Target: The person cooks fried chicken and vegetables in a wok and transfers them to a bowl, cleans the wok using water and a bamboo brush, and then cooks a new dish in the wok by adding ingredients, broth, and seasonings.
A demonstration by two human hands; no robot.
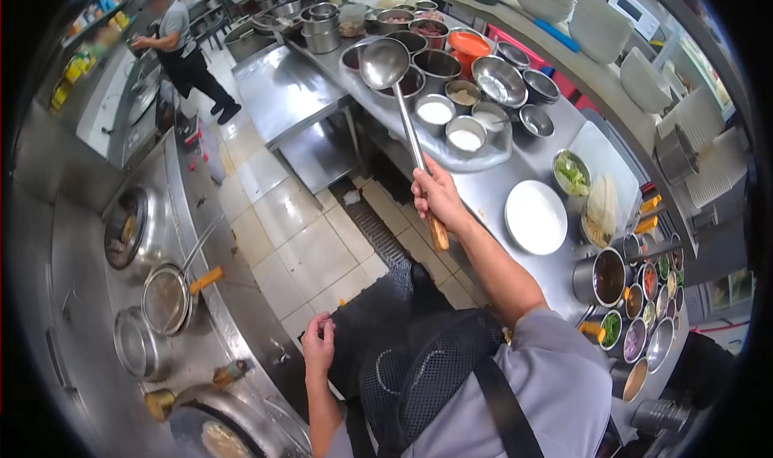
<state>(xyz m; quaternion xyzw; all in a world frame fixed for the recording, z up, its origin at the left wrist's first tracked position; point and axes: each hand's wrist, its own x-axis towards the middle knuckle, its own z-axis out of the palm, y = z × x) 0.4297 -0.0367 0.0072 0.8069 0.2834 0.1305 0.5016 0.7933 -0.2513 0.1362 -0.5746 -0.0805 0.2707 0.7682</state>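
My right hand point(439, 192) is wrapped round the handle of a long metal ladle point(385, 63), close to its wooden end. The ladle's wide bowl is over the far metal pots on the right-hand counter, and I cannot tell whether it touches them. Below the ladle's bowl and to its right are bowls of white powder or grains point(466, 140). A stack of white plates point(535, 217) lies on the counter to the right of my right hand. My left hand point(319, 341) hangs in front of my dark apron, fingers loosely bent and apart from anything, with nothing visible in it.
Along the left runs a metal cooking range point(233, 297) with woks, a strainer point(166, 299) and a brush point(231, 373). Several small containers of cut ingredients point(634, 337) line the right counter. A person point(173, 47) stands at the far left. A floor drain point(374, 229) crosses the tiles.
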